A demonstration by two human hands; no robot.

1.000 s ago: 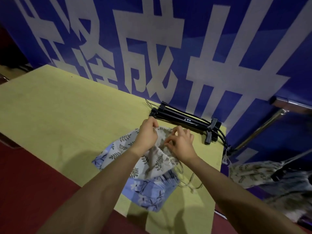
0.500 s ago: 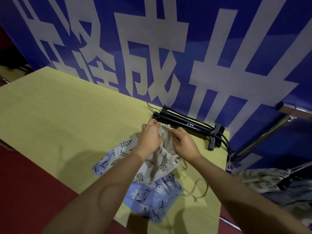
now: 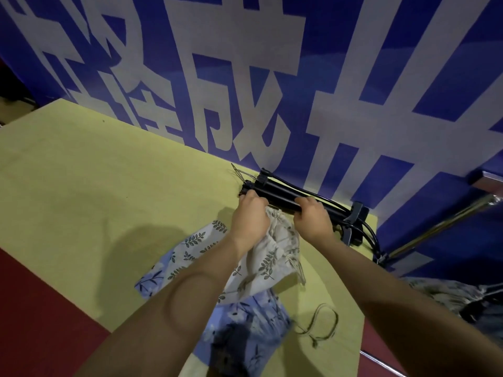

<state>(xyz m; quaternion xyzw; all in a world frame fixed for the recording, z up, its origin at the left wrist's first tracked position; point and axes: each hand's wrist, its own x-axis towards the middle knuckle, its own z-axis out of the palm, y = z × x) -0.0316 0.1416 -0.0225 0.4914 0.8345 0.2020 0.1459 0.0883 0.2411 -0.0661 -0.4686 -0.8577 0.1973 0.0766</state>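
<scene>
the right hand point(image 3: 313, 220) grips the black pump point(image 3: 283, 198) at the far edge of the table point(image 3: 109, 172). the left hand point(image 3: 250, 220) holds the leaf-print bag point(image 3: 272, 250).

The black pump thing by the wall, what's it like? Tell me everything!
The black pump lies flat on the yellow table along the blue wall. It has two long, shiny tubes side by side, a thin hose curving along them, and a chunky foot at its right end. The right hand grips its middle. The left hand, holding the cloth bag, touches its left end.
</scene>
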